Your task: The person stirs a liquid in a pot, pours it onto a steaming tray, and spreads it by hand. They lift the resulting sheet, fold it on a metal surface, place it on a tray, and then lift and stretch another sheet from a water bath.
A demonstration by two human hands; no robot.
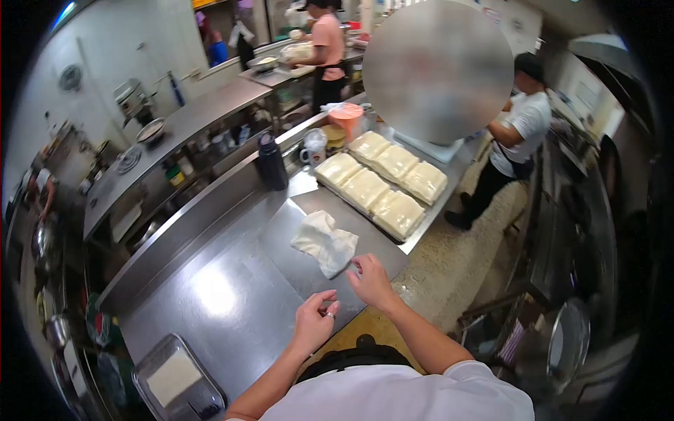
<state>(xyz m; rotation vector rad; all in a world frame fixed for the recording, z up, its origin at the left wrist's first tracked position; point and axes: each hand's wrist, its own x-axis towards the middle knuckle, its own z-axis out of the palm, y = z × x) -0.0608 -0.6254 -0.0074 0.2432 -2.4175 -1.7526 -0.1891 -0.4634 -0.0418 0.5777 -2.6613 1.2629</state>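
Note:
My left hand [316, 319] is over the near edge of the steel table [253, 302], fingers bent and apart, holding nothing; a ring shows on one finger. To its right, my right hand [370, 279] hovers by the lower right corner of a crumpled white cloth [325, 242], its fingers curled loosely with nothing visible in them. The cloth lies on a flat metal sheet. Beyond it stands a tray with several glossy, pale rectangular slabs [365, 189] in two rows.
A metal tray [144, 382] with a pale slab sits at the table's lower left. A dark bottle [272, 163], a mug [314, 147] and an orange container [345, 119] stand along the back. One person [523, 119] stands at right, another [328, 52] at a far counter.

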